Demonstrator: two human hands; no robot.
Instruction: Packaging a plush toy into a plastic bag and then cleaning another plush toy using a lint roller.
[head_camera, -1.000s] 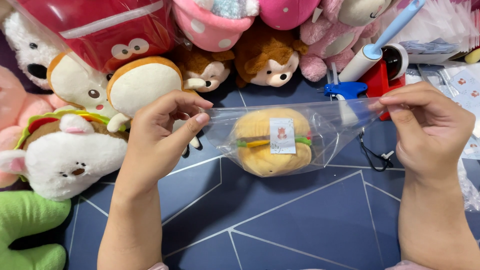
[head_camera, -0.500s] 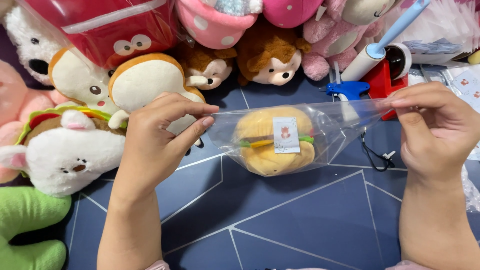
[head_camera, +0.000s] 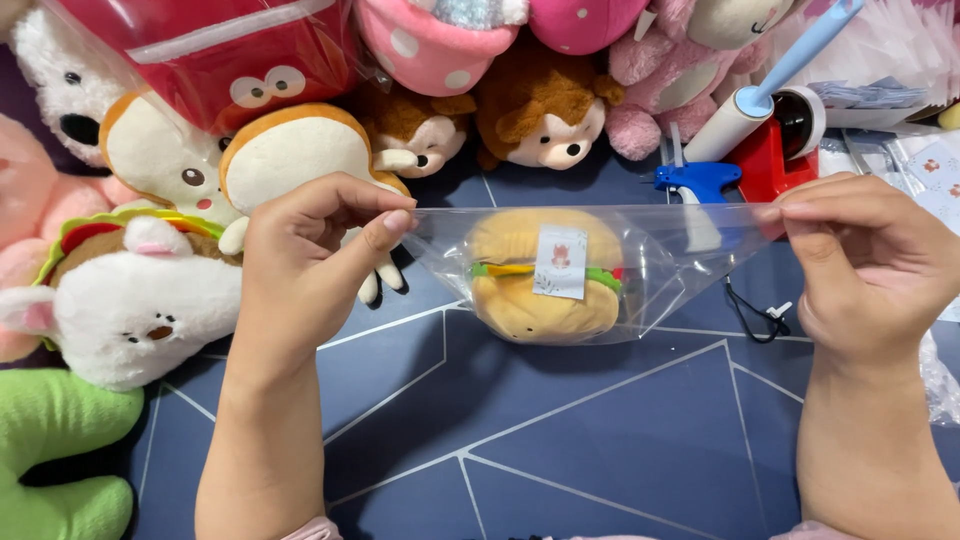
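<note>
Right now both hands are up over the worktop, stretching a clear plastic bag (head_camera: 640, 262) flat between them; the left hand (head_camera: 315, 265) pinches one top corner between thumb and fingertips, the right hand (head_camera: 868, 265) is clamped on the opposite corner, and the two hands sit well apart with the bag taut across the gap; inside the bag sits a round tan burger-shaped plush toy (head_camera: 543, 275) with a green and red band around its middle and a small white paper tag on its front, hanging at the bag's bottom, just above the surface.

Underneath, the worktop (head_camera: 560, 440) is a dark blue mat crossed by thin pale lines in an angular pattern; along the far edge runs a crowd of soft toys: two brown furry animal plushes (head_camera: 545, 115), a pink polka-dotted plush (head_camera: 435, 45), a bread-shaped cream and tan plush (head_camera: 290, 150), a red bag-wrapped plush with cartoon eyes (head_camera: 225, 60); on the left, a white rabbit-like plush (head_camera: 125, 300) lies beside a bright green plush (head_camera: 60, 450).

Off to the right, near the bag's far end, a blue plastic tagging gun (head_camera: 698, 180) rests by a white lint roller with a light blue handle (head_camera: 765, 85) and a red tape dispenser (head_camera: 775, 150); a black cord (head_camera: 755, 315) lies just below the right hand's fingers.
</note>
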